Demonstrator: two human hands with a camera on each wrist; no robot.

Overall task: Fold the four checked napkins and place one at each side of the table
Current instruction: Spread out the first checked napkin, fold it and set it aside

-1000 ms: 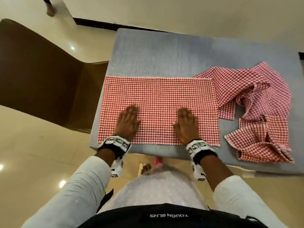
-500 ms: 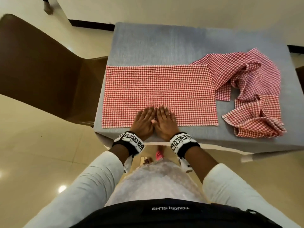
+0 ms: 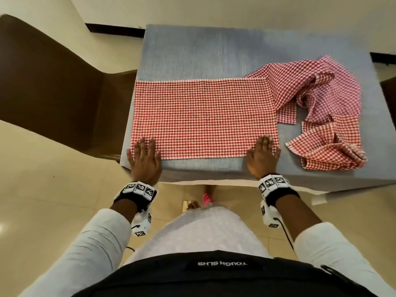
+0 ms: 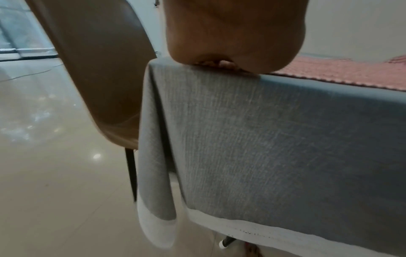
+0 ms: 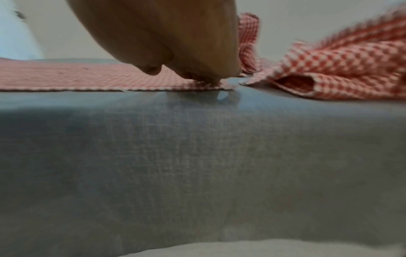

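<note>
Red-and-white checked cotton napkin [image 3: 203, 116] is spread flat near the front edge of the grey-clothed table [image 3: 203, 52]. Since half a second ago the hands have been slid apart from its middle: left hand [image 3: 144, 159] and right hand [image 3: 262, 156] are now pressed flat on its near corners, fingers extended, nothing grasped. Smoothing appears finished; folding seems next. One flat napkin is counted; the crumpled heap of checked napkins [image 3: 327, 116] cannot be counted.

flat hands [image 3: 145, 156] on spread napkin [image 3: 203, 116]
</note>
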